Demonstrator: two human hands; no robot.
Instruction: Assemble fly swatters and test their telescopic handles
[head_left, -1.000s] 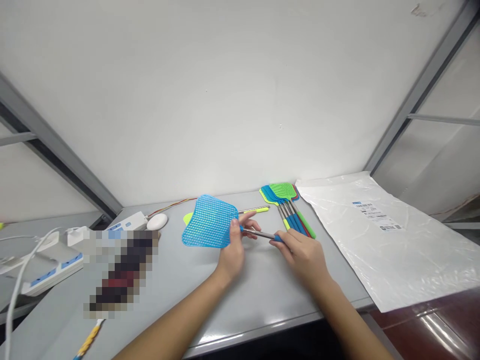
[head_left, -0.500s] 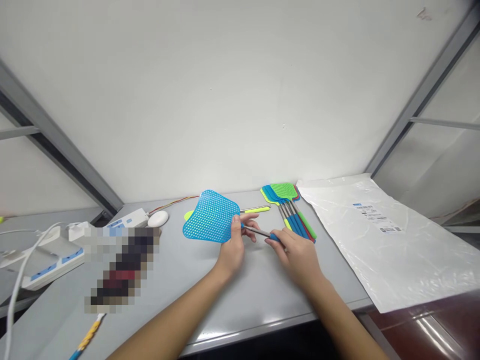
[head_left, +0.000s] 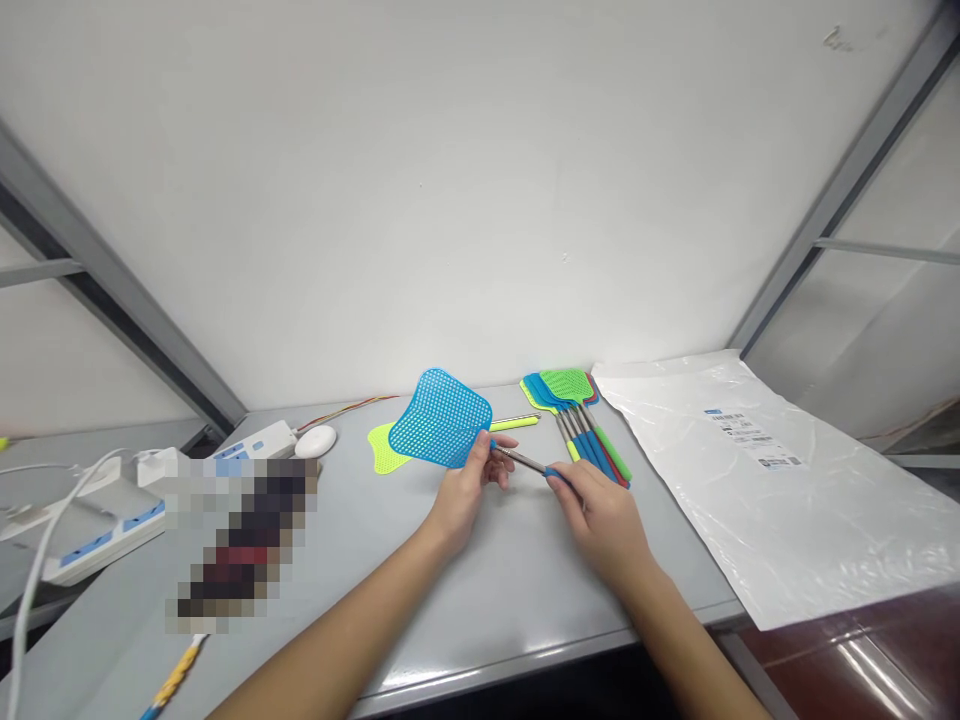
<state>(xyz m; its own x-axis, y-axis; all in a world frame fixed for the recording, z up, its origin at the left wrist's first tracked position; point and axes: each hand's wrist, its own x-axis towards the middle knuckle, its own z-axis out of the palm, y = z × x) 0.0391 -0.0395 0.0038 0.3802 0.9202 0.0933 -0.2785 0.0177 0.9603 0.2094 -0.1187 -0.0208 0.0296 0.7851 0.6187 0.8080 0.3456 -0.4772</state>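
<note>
A blue fly swatter (head_left: 441, 418) is held between my hands above the table, its perforated head up and to the left. My left hand (head_left: 471, 485) pinches it where the head meets the metal rod, thumb on the near side. My right hand (head_left: 600, 505) is closed around the blue grip, which it mostly hides. Behind it a yellow-green fly swatter (head_left: 386, 452) lies on the table, partly covered by the blue head. To the right rests a stack of several fly swatters (head_left: 568, 385) with blue, green, yellow and red parts.
A white plastic mailer (head_left: 750, 470) with a printed label covers the table's right side. On the left are power strips (head_left: 112, 525) with cables, a white round object (head_left: 315, 441) and a blurred-out item (head_left: 247, 545). A wall stands behind the grey table (head_left: 480, 590).
The blue fly swatter and both hands have shifted slightly right, and its head has tilted. More of the yellow-green swatter's head shows now. Both hands keep their hold.
</note>
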